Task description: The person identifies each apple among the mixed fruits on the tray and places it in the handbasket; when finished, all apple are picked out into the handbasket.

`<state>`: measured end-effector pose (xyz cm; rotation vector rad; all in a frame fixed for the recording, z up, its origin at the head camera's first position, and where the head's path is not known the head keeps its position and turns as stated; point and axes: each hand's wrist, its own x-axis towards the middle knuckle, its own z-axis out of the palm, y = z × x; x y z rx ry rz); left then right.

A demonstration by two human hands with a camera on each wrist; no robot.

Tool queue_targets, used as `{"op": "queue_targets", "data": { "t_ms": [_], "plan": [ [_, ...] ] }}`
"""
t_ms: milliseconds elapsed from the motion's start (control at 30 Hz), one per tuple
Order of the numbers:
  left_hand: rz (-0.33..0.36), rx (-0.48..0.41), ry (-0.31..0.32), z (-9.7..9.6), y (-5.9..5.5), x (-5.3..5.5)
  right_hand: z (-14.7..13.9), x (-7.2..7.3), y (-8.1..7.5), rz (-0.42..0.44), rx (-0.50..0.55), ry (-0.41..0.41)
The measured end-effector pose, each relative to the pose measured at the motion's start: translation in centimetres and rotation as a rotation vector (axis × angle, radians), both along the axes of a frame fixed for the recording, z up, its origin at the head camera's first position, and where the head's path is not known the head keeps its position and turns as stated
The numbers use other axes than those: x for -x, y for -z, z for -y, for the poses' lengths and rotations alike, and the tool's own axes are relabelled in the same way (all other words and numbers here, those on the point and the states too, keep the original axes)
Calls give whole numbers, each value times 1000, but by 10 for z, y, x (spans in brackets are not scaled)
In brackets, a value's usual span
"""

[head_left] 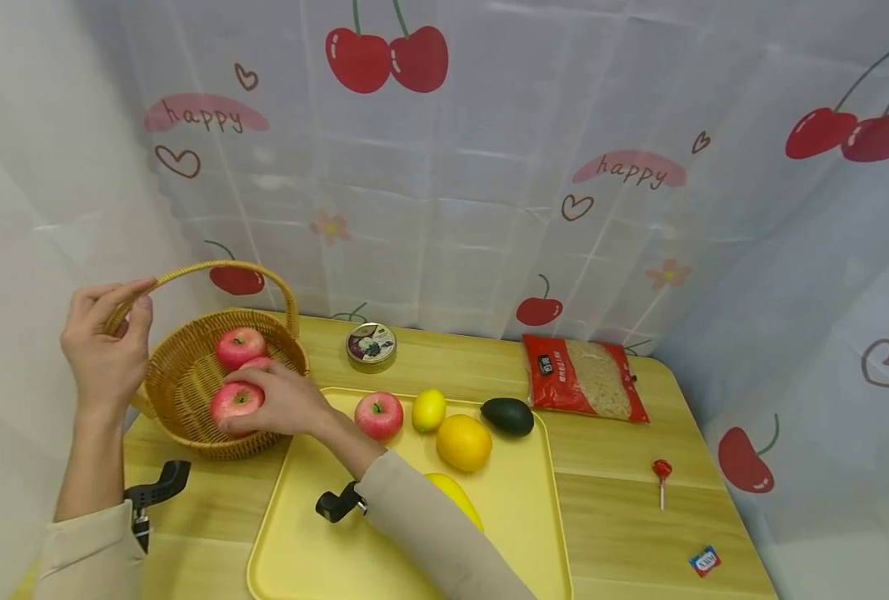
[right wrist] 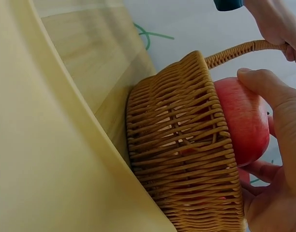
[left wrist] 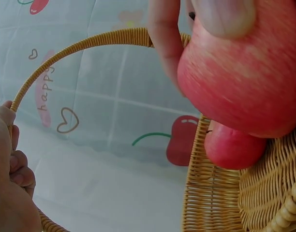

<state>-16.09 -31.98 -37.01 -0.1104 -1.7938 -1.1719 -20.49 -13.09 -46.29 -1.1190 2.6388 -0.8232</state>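
Note:
My left hand [head_left: 108, 354] grips the arched handle [head_left: 222, 265] of a wicker basket [head_left: 170, 379] at the left of the table. In my right hand [head_left: 290, 407] is a red apple [head_left: 236, 405], held between thumb and fingers over the basket's near right side. The right wrist view shows this apple [right wrist: 242, 121] just at the woven rim, the thumb on top of it. Two more apples lie inside the basket: one apple [head_left: 240, 347] at the back, and another [head_left: 259, 363] partly hidden by my right hand.
A yellow tray [head_left: 324, 550] bears an apple [head_left: 379, 416], a lemon [head_left: 429, 410], an orange-yellow fruit [head_left: 464, 442], an avocado [head_left: 507, 416] and a yellow fruit [head_left: 459, 500] partly behind my sleeve. Beyond are a round tin [head_left: 372, 343], red bag [head_left: 586, 377], lollipop [head_left: 662, 470] and small packet [head_left: 705, 561].

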Motion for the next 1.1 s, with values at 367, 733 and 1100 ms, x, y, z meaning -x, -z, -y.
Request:
{"op": "queue_targets", "data": {
  "t_ms": [367,733,1100],
  "plan": [
    [6,10,-18,16,13,12,17,0,-1,-63,-102,-9],
    [-3,52,-2,3,0,-1,21,-4,2,-132,-166,5],
    [4,24,-3,2,0,-1,24,-6,1,-130,-193,37]
  ]
}}
